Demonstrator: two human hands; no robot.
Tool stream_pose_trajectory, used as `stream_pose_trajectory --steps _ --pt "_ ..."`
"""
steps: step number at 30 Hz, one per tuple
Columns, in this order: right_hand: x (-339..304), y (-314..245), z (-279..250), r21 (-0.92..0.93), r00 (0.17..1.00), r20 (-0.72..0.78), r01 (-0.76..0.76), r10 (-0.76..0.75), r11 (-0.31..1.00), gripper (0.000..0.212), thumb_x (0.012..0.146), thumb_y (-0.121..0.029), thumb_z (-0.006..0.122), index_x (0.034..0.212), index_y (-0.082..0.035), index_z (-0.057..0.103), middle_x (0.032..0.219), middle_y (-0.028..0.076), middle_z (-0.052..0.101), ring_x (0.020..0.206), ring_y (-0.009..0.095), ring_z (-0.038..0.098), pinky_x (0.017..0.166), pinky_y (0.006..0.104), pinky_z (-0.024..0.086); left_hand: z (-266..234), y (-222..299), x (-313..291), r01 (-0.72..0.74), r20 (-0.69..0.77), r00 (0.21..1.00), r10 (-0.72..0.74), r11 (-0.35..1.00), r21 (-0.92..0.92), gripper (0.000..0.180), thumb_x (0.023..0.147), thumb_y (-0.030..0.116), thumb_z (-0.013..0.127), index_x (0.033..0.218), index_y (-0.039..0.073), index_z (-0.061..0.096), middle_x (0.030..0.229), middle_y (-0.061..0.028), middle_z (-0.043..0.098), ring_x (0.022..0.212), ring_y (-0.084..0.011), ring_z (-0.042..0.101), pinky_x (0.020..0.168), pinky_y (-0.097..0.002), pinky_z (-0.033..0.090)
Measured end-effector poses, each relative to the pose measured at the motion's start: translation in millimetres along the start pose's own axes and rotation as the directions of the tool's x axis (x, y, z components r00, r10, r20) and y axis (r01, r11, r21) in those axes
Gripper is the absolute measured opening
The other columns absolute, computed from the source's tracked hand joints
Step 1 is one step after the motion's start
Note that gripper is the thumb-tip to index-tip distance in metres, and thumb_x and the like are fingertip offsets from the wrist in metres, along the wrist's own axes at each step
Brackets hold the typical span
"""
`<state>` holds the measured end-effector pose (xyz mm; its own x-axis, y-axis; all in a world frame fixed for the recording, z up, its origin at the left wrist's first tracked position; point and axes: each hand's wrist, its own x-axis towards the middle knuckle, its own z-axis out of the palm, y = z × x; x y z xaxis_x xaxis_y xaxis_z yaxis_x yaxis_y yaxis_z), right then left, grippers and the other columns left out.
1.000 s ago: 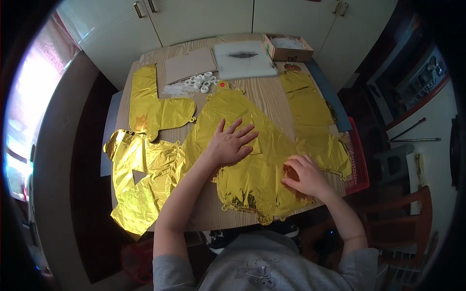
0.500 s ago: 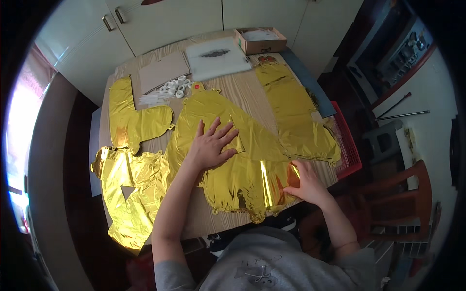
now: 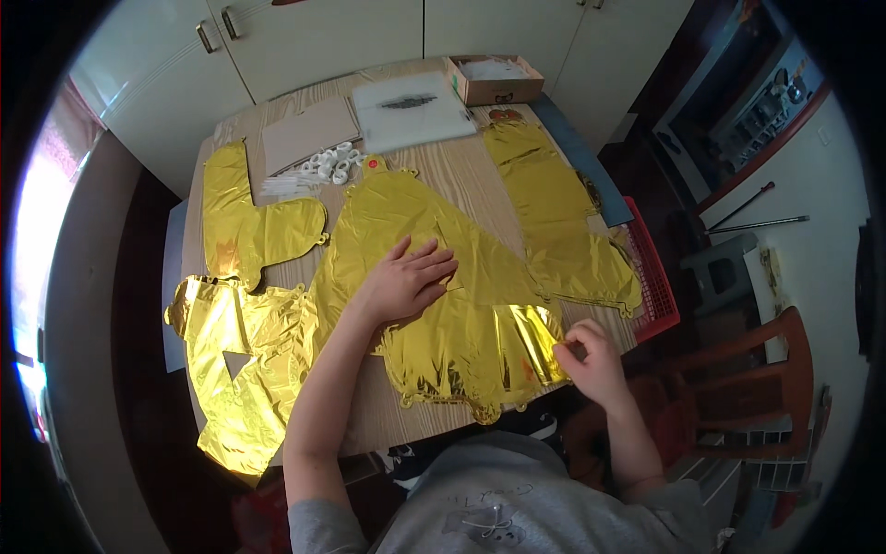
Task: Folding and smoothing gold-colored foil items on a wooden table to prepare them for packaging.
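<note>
- Moved since the earlier frame: our right hand, now a little further right; our left hand, its spread fingers now drawn closer together.
- Principal item: gold foil balloon, uninflated, flat across the middle of the wood-grain table; small ringed tabs along the near edge, red-dotted tab at the far end.
- Hands: left rests palm down and unclenched on the balloon; right is curled, thumb at the foil's right edge. We cannot tell whether it pinches the film.
- Handling, as we judge it: very light, limp, slick; apt to slide, crease or lift in a draught. Seams probably firmer than panels; a fingernail might pierce the film.
- Hold, as we judge it: pinch lightly at seam or tabs, a flat palm steadying the middle.
- Companion pieces: L-shaped gold balloon, far left; crinkled gold balloon with triangular opening, near left; long gold balloon, right.
- Sundries: white rings, heaped far left of centre.
</note>
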<state>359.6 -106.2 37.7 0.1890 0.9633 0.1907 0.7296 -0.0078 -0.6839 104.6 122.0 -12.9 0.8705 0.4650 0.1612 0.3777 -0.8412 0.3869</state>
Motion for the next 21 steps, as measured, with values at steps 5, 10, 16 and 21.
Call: stream_pose_trajectory --steps 5,10,16,21 --pt "-3 -46 32 0.153 0.998 0.044 0.044 -0.052 0.987 0.015 0.081 -0.011 0.071 0.08 -0.003 0.058 0.074 0.008 0.058 0.06 0.021 0.061 0.054 0.0315 0.047 0 -8 -1 -0.022 0.002 1.0 0.022 0.997 -0.08 0.036 0.092 0.03 0.055 0.126 0.019 0.06 0.136 -0.0044 0.055 0.135 -0.027 0.041 0.113 -0.0539 0.024" --pt "11 -85 80 0.065 0.955 0.086 0.28 -0.285 0.958 0.016 0.082 -0.02 0.07 0.08 -0.009 0.058 0.069 0.005 0.059 0.063 0.024 0.063 0.055 0.0342 0.049 -3 -7 -1 -0.036 0.008 0.999 0.037 0.997 -0.075 0.041 0.09 0.04 0.056 0.125 0.018 0.061 0.137 -0.0054 0.054 0.137 -0.0304 0.038 0.113 -0.0542 0.021" --pt "21 -92 135 -0.071 0.91 0.138 0.404 -0.392 0.912 0.015 0.083 -0.021 0.066 0.08 -0.01 0.055 0.067 0.004 0.058 0.062 0.022 0.062 0.055 0.0348 0.05 -6 -4 -1 -0.034 0.064 0.997 0.043 0.991 -0.129 0.055 0.086 0.052 0.058 0.126 0.014 0.058 0.143 -0.0113 0.047 0.141 -0.0364 0.028 0.113 -0.0565 0.016" --pt "19 -96 144 -0.108 0.883 0.158 0.46 -0.442 0.881 0.015 0.083 -0.02 0.066 0.079 -0.01 0.055 0.066 0.004 0.057 0.064 0.02 0.062 0.057 0.0337 0.049 -5 -4 -2 -0.063 0.034 0.997 0.066 0.995 -0.073 0.066 0.08 0.062 0.061 0.124 0.013 0.058 0.142 -0.0094 0.047 0.141 -0.0336 0.029 0.115 -0.0546 0.017"
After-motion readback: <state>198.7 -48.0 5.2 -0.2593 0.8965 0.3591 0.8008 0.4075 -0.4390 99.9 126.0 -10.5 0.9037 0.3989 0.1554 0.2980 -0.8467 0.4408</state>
